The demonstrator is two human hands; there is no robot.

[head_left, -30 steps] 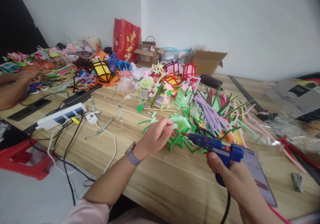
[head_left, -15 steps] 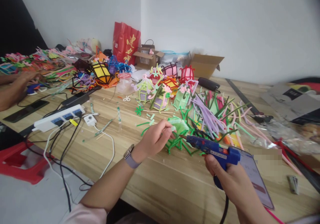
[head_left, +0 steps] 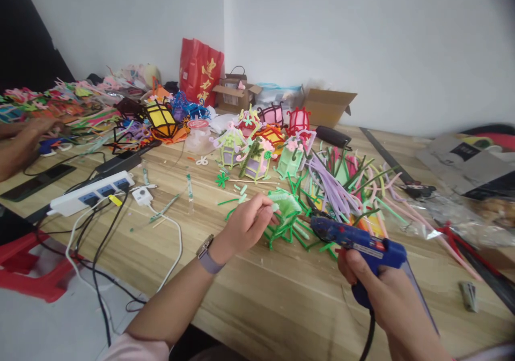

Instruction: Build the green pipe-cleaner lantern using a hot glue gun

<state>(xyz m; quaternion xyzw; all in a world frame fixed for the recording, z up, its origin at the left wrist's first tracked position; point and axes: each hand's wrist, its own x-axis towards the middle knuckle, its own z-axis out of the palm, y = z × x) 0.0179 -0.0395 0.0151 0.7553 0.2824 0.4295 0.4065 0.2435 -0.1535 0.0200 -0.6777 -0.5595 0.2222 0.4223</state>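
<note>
My left hand (head_left: 246, 224) pinches a small pale green piece (head_left: 275, 207) between thumb and fingers, right against a green craft piece (head_left: 285, 202) on the wooden table (head_left: 249, 291). A watch with a lilac strap sits on that wrist. My right hand (head_left: 376, 286) grips a blue hot glue gun (head_left: 358, 241) by its handle. Its nozzle points left toward the green piece and stays a short way off it. The gun's black cord hangs down below my right hand.
Green, purple and pink pipe cleaners (head_left: 341, 181) lie heaped behind the gun. Small craft lanterns (head_left: 255, 154) stand further back, with a red bag (head_left: 200, 74) and cardboard boxes (head_left: 328, 106) by the wall. A white power strip (head_left: 90, 192) and cables lie left. Another person's hands (head_left: 20, 138) work at far left.
My right hand has drawn the glue gun a little to the right and down, away from the green piece. My left hand keeps its pinch in nearly the same spot.
</note>
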